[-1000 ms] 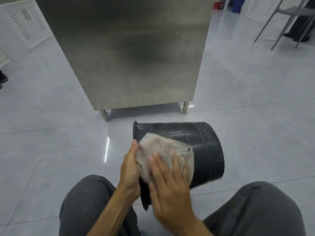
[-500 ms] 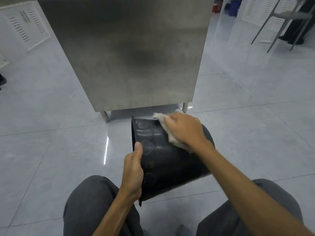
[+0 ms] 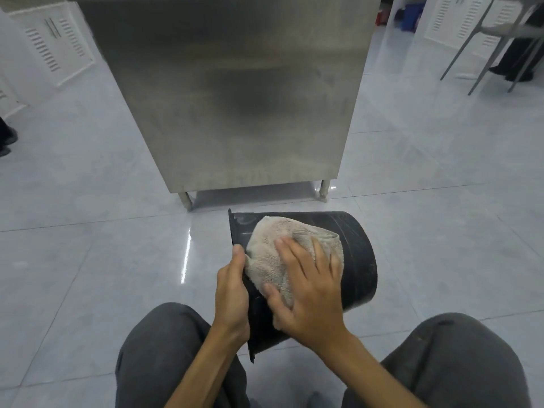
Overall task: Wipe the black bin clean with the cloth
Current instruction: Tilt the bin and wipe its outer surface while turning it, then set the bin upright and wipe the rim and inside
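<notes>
right hand (image 3: pixel 306 293): fingers spread flat, pressing a crumpled beige terry cloth (image 3: pixel 282 248) onto the bin's upper side | left hand (image 3: pixel 232 293): curled around the rim, thumb up, gripping it | round black plastic bin (image 3: pixel 359 254): on its side on the grey tiled floor (image 3: pixel 88 260), between the knees, opening left, near the far steel cabinet (image 3: pixel 229 92)

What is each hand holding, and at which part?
Left hand grips the black bin at its rim; right hand presses the cloth flat against its side.
</notes>
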`<state>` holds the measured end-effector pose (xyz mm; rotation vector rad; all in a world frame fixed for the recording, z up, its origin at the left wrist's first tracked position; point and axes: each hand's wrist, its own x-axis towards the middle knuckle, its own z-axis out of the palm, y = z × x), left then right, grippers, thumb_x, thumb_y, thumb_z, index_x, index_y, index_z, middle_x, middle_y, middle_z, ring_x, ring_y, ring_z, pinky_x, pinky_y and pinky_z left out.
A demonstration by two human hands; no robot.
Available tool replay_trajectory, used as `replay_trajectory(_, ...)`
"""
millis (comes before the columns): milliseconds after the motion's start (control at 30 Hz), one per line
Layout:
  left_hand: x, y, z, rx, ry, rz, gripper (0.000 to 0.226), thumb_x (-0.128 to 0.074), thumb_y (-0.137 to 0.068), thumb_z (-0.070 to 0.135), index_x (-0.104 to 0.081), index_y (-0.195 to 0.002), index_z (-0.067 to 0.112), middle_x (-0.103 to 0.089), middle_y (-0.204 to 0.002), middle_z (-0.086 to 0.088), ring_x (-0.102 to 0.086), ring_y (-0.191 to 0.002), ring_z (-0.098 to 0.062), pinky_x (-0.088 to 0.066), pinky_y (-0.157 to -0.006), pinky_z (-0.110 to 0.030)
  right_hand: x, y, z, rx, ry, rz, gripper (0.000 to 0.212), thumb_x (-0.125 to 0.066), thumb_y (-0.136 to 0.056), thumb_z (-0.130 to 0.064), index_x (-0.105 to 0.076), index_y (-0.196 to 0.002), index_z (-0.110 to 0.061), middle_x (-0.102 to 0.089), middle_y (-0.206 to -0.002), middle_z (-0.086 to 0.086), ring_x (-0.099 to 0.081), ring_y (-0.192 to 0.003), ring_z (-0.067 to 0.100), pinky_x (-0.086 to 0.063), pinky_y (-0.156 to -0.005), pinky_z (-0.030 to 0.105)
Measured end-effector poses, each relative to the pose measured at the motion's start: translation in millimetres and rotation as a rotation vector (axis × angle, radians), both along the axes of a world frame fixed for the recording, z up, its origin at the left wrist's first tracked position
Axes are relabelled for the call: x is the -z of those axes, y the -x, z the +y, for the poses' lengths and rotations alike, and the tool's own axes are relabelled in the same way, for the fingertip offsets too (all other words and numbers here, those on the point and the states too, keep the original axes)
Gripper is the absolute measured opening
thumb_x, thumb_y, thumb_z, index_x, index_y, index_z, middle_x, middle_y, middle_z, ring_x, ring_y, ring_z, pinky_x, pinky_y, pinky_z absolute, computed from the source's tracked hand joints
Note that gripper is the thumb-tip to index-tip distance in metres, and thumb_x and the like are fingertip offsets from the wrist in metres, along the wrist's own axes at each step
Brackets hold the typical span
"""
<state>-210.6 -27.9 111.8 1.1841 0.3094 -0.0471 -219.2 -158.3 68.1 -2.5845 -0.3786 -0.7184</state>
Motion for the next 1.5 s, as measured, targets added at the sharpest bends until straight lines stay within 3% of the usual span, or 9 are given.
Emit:
replay_trajectory(100, 2, 5, -2, 0.039, -0.043, 0.004, 0.053, -0.036, -0.106, 0.043, -0.079, -0.098, 0.013, -0.079, -0.102, -0.016, -0.076, -0.1, -0.029, -0.059, -0.085, -0.043, 6, -10, -16, 0.013, 0.038, -0.123, 0.052, -0.043, -0.1, -0.054, -0.064, -0.135, -0.021, -0.062, -0.137, -0.003, -0.055, -0.124, 0.031, -0.038, -0.101, 0.05)
replay_trajectory(333, 5, 5, -9, 0.168, -0.185, -0.101, 0.054, -0.036, -0.1, 0.047, -0.073, -0.111, 0.01, -0.08, -0.101, -0.008, -0.076, -0.098, -0.022, -0.062, -0.076, -0.028, -4, -28, -38, 0.035, -0.02, -0.18, 0.035, -0.049, -0.102, -0.04, -0.071, -0.117, -0.018, -0.068, -0.116, -0.002, -0.056, -0.097, 0.022, -0.041, -0.077, 0.038)
replay_trajectory(467, 10, 6, -13, 0.236, -0.32, -0.182, 0.068, -0.048, -0.099, 0.057, -0.065, -0.09, -0.008, -0.069, -0.082, -0.026, -0.065, -0.077, -0.042, -0.057, -0.071, -0.051, -11, -40, -47, 0.032, -0.253, -0.047, 0.032, -0.043, -0.105, -0.04, -0.065, -0.117, -0.021, -0.065, -0.115, -0.008, -0.058, -0.098, 0.018, -0.044, -0.082, 0.038)
replay_trajectory(600, 20, 6, -16, 0.327, -0.47, -0.145, 0.031, -0.064, -0.099, 0.024, -0.061, -0.069, 0.014, -0.058, -0.057, 0.005, -0.057, -0.058, -0.01, -0.047, -0.056, -0.025, -32, -56, -49, -0.025, -0.422, 0.036, 0.03, -0.042, -0.105, -0.04, -0.063, -0.118, -0.024, -0.062, -0.113, -0.012, -0.057, -0.1, 0.015, -0.048, -0.086, 0.039)
replay_trajectory(733, 27, 6, -16, 0.461, -0.646, -0.158, 0.022, -0.066, -0.095, 0.013, -0.063, -0.075, 0.021, -0.064, -0.061, 0.013, -0.061, -0.062, -0.003, -0.048, -0.059, -0.018, -50, -70, -49, -0.11, -0.3, 0.028, 0.027, -0.044, -0.105, -0.039, -0.063, -0.119, -0.027, -0.06, -0.117, -0.014, -0.055, -0.102, 0.016, -0.045, -0.089, 0.041)
replay_trajectory(900, 32, 6, -14, 0.577, -0.758, -0.224, 0.018, -0.062, -0.096, 0.023, -0.066, -0.088, 0.007, -0.07, -0.078, -0.012, -0.068, -0.074, -0.028, -0.055, -0.069, -0.045, -53, -73, -47, -0.231, -0.054, -0.016, 0.033, -0.043, -0.104, -0.041, -0.065, -0.122, -0.025, -0.061, -0.119, -0.011, -0.049, -0.095, 0.016, -0.041, -0.086, 0.04)
replay_trajectory(1233, 38, -7, -10, 0.845, -1.283, -0.452, 0.022, -0.053, -0.1, 0.023, -0.057, -0.115, 0.008, -0.067, -0.104, -0.01, -0.063, -0.084, -0.021, -0.054, -0.073, -0.037, -23, -67, -70, -0.489, 0.303, 0.068, 0.03, -0.053, -0.098, -0.048, -0.077, -0.103, -0.03, -0.063, -0.116, -0.017, -0.049, -0.121, 0.014, -0.036, -0.103, 0.043)
replay_trajectory(1400, 39, -10, 0, 1.009, -1.582, -0.455, 0.027, -0.046, -0.103, 0.029, -0.06, -0.113, 0.007, -0.068, -0.104, -0.015, -0.065, -0.091, -0.035, -0.046, -0.071, -0.039, 2, -58, -88, -0.597, 0.433, 0.17, 0.063, -0.043, -0.092, -0.077, -0.066, -0.12, -0.026, -0.054, -0.129, -0.006, -0.045, -0.12, 0.015, -0.028, -0.115, 0.042)
replay_trajectory(1500, 48, -11, 6, 1.069, -1.707, -0.486, 0.029, -0.045, -0.103, 0.03, -0.06, -0.114, 0.007, -0.067, -0.103, -0.015, -0.062, -0.085, -0.034, -0.041, -0.069, -0.037, 23, -52, -92, -0.62, 0.593, 0.139, 0.079, -0.041, -0.084, -0.09, -0.062, -0.117, -0.021, -0.054, -0.121, -0.001, -0.048, -0.105, 0.019, -0.038, -0.101, 0.038)
